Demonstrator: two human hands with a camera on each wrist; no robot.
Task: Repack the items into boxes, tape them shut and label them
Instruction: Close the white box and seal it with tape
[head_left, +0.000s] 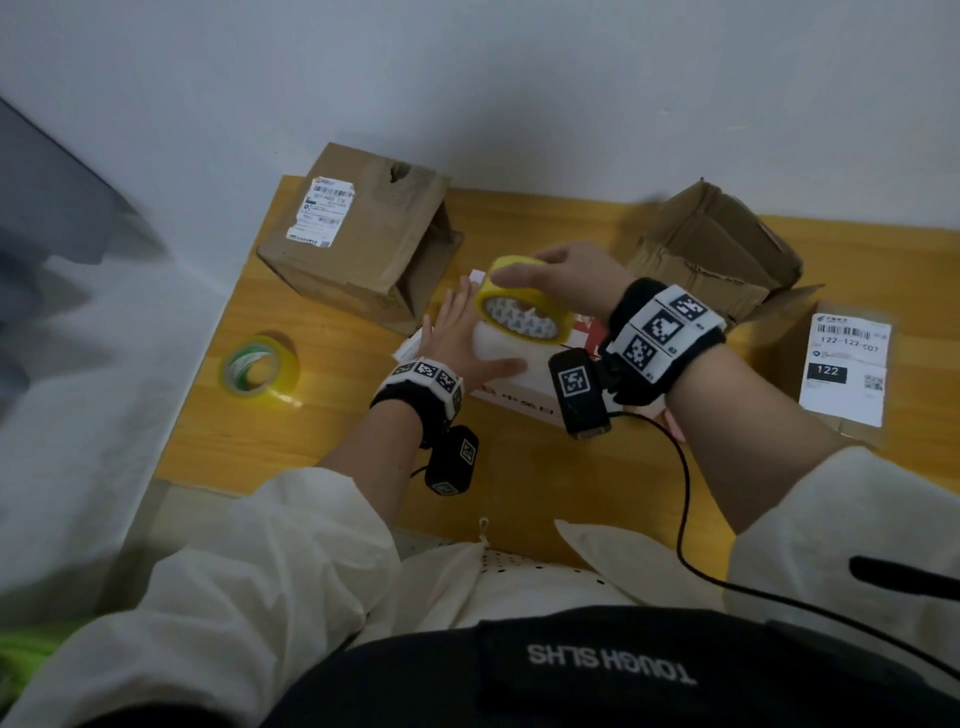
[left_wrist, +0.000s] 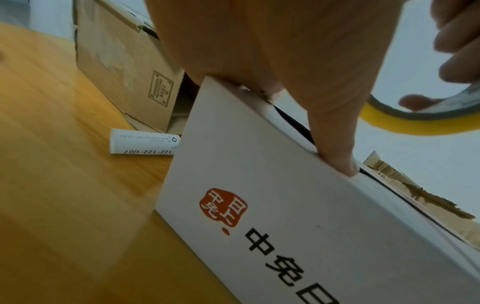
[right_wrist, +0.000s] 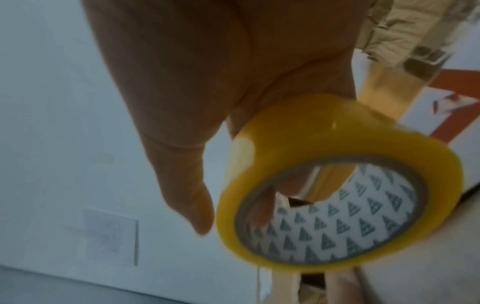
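Observation:
A white box (head_left: 511, 387) with a red logo and black characters lies mid-table. My left hand (head_left: 457, 332) lies flat on its lid, fingers straight and spread, the thumb (left_wrist: 335, 144) pressing the lid's near edge. My right hand (head_left: 540, 275) grips a yellow tape roll (head_left: 524, 306) and holds it on edge just above the white box (left_wrist: 285, 205). In the right wrist view the fingers curl over the tape roll (right_wrist: 337, 195), whose core has a triangle pattern. Whether a strip runs from the roll to the box is not visible.
A second tape roll (head_left: 260, 369) with a green core lies near the table's left edge. A labelled cardboard box (head_left: 358, 244) stands back left, a crumpled open one (head_left: 717, 254) back right, a flat labelled carton (head_left: 847, 364) at the right. A curled label (left_wrist: 142, 144) lies beside the white box.

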